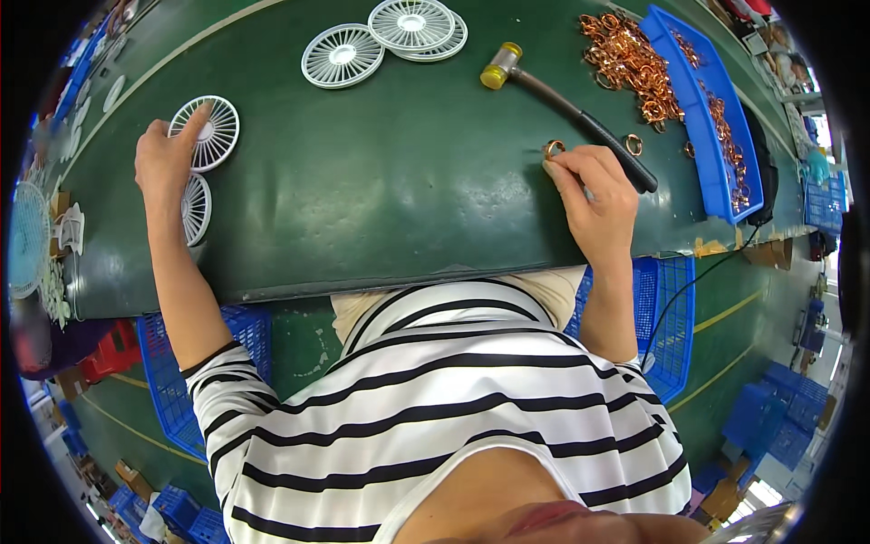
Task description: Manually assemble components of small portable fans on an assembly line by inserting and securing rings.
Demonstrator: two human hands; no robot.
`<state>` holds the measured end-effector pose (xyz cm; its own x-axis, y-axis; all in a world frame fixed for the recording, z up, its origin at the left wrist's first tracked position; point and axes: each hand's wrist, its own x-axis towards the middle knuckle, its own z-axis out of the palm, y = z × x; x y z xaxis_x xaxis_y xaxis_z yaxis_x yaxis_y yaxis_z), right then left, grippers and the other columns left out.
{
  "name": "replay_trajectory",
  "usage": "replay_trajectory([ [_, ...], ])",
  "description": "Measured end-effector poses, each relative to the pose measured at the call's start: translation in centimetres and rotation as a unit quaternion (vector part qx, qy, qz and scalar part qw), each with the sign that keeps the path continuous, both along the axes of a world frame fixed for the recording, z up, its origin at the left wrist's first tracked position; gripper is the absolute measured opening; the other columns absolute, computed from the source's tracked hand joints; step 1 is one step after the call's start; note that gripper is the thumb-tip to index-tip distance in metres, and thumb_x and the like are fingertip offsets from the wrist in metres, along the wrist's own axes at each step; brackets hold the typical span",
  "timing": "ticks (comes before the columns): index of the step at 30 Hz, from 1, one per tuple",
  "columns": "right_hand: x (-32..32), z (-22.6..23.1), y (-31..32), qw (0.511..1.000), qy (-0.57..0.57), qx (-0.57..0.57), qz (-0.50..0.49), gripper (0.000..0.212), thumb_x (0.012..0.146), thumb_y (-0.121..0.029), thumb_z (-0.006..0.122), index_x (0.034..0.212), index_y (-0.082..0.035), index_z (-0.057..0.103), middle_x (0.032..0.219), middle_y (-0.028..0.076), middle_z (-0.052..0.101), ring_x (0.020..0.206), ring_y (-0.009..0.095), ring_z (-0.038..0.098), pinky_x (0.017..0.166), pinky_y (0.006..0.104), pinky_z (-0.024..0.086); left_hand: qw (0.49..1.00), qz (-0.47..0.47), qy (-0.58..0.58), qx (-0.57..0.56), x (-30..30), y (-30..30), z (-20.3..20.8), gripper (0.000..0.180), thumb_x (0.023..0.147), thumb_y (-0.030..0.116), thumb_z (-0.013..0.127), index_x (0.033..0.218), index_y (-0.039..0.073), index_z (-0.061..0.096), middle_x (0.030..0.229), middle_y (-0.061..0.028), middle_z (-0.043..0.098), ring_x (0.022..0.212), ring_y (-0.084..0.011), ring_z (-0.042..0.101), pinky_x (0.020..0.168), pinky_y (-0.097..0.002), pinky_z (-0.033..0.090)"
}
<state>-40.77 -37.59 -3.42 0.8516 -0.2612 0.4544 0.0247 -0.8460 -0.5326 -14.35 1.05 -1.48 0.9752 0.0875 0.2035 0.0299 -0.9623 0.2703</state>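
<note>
Item: dark green work table (381, 181), taken as the landmark for all places. Left hand (168, 159), at the table's left end: fingers spread fairly wide, fingertips resting on a white round fan grille (210, 136); it presses rather than grasps. A second white grille (194, 208) lies just below the hand, partly under it. Right hand (589, 186), right of the table's middle: fingers drawn narrow, pinching a small copper ring (554, 147) at the fingertips, low over the surface. Loose copper ring (633, 143): just right of that hand. Rubber-headed mallet (566, 104): lying slantwise behind the right hand, untouched. Three more white grilles (344, 56): at the far edge, overlapping. Heap of copper rings (630, 63): far right, beside a blue tray (702, 118) holding more. Handling note, as a judgement: hold the ring by its edge, keep it level, and steady the grille flat under the left fingertips.
</note>
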Motion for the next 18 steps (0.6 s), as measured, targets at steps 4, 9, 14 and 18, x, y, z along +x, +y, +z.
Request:
replay_trajectory([
  [4,-0.5,0.0,1.1,0.989,-0.144,-0.021,0.025,0.016,0.069,-0.003,0.077,0.083,-0.004,0.069,0.078,0.007,0.064,0.065,0.02,0.06,0.058,0.0296,0.048,0.96,-0.111,-0.221,-0.128,-6.0,-5.4,0.4,0.045,0.084,0.042,0.068,0.073,-0.001,0.058,0.068,-0.0098,0.054,0.06,-0.0209,0.049,0.061,-0.0348,0.043],
  [9,0.2,0.8,3.1,0.965,-0.229,-0.022,0.123,0.021,0.064,-0.002,0.079,0.081,-0.003,0.067,0.076,0.007,0.064,0.067,0.023,0.061,0.06,0.0305,0.048,0.866,-0.173,-0.191,-0.429,-15.0,-11.5,-0.2,0.023,0.096,0.019,0.057,0.081,0.002,0.054,0.073,0.0014,0.048,0.068,-0.0072,0.041,0.061,-0.0229,0.036],
  [14,0.7,0.8,5.5,0.956,-0.222,0.005,0.191,0.022,0.064,-0.006,0.08,0.08,-0.005,0.065,0.076,0.007,0.064,0.067,0.024,0.062,0.059,0.0324,0.049,0.778,-0.238,-0.005,-0.582,-19.0,-15.4,-1.1,0.024,0.102,0.022,0.043,0.092,0.002,0.052,0.084,0.0011,0.05,0.078,-0.0063,0.043,0.07,-0.0219,0.039],
  [18,1.3,1.1,6.9,0.953,-0.217,0.001,0.209,0.022,0.065,-0.002,0.079,0.08,-0.003,0.063,0.075,0.009,0.064,0.066,0.025,0.061,0.06,0.0327,0.049,0.742,-0.271,0.065,-0.61,-20.1,-16.6,-1.0,0.025,0.103,0.023,0.039,0.102,0.001,0.052,0.087,-0.0013,0.054,0.081,-0.0066,0.046,0.073,-0.0217,0.042],
])
